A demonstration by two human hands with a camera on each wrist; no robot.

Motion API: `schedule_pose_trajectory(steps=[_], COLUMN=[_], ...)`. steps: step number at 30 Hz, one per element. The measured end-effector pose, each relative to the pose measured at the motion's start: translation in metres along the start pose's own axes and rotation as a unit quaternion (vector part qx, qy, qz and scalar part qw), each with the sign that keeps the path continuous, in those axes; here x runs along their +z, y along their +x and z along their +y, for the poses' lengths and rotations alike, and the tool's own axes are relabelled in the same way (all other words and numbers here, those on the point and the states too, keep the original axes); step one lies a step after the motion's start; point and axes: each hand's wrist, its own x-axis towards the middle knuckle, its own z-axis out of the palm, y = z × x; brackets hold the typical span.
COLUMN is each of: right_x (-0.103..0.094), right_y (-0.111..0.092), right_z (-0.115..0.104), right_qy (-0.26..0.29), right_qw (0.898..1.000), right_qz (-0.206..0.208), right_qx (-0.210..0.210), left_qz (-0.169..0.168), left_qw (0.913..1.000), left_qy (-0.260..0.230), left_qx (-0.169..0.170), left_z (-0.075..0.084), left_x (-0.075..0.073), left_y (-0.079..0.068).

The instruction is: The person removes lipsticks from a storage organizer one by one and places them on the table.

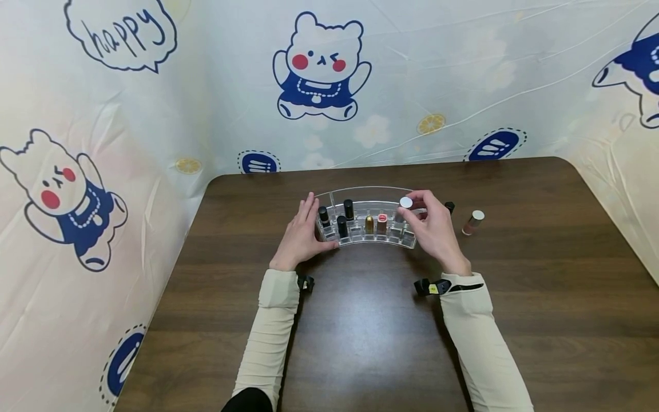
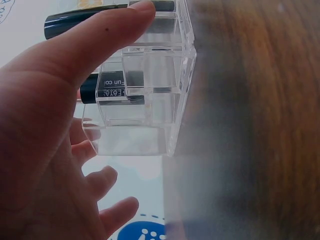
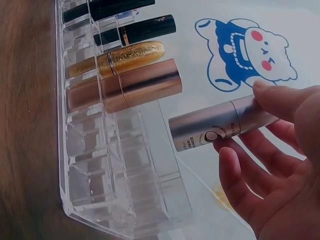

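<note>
A curved, clear lipstick organizer (image 1: 378,242) with stepped compartments stands near the table's back edge. My left hand (image 1: 301,237) holds its left end, thumb across the front and fingers along the side. Between thumb and fingers my right hand (image 1: 436,230) pinches a silver lipstick tube (image 3: 215,127), tilted above the organizer's right-hand compartments. In the organizer stand several black-capped tubes (image 1: 348,209), a glittery gold lipstick (image 3: 115,59) and a rose-gold lipstick (image 3: 142,85) beside it. Compartments near the silver tube hold nothing.
On the table right of the organizer stands a brownish tube with a white top (image 1: 473,222). A black-capped item (image 1: 449,207) shows partly behind my right hand. The brown wooden table (image 1: 360,343) meets a printed cloth backdrop (image 1: 412,68) behind and at the sides.
</note>
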Motion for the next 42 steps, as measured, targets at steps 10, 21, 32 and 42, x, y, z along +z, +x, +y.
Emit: schedule_pose_trajectory(steps=[10, 21, 32, 42], right_x=[-0.008, -0.021, -0.039, -0.057], right_y=[-0.008, -0.014, -0.016, -0.022], right_z=[0.002, 0.002, 0.008, 0.014], right_qy=[-0.016, -0.026, -0.038, -0.038], right_qw=[0.999, 0.999, 0.997, 0.997], right_qz=[0.024, 0.040, 0.059, 0.069], right_qx=[-0.013, -0.015, -0.016, 0.009], left_qz=[-0.002, -0.003, -0.001, -0.006], left_qw=[1.0000, 1.0000, 1.0000, 1.0000], left_qy=[-0.001, 0.002, -0.003, -0.003], left_qx=[0.001, 0.002, 0.004, 0.000], left_z=[0.001, 0.002, -0.001, -0.001], left_x=[-0.001, 0.000, 0.000, 0.000], left_y=[-0.001, 0.000, 0.001, 0.001])
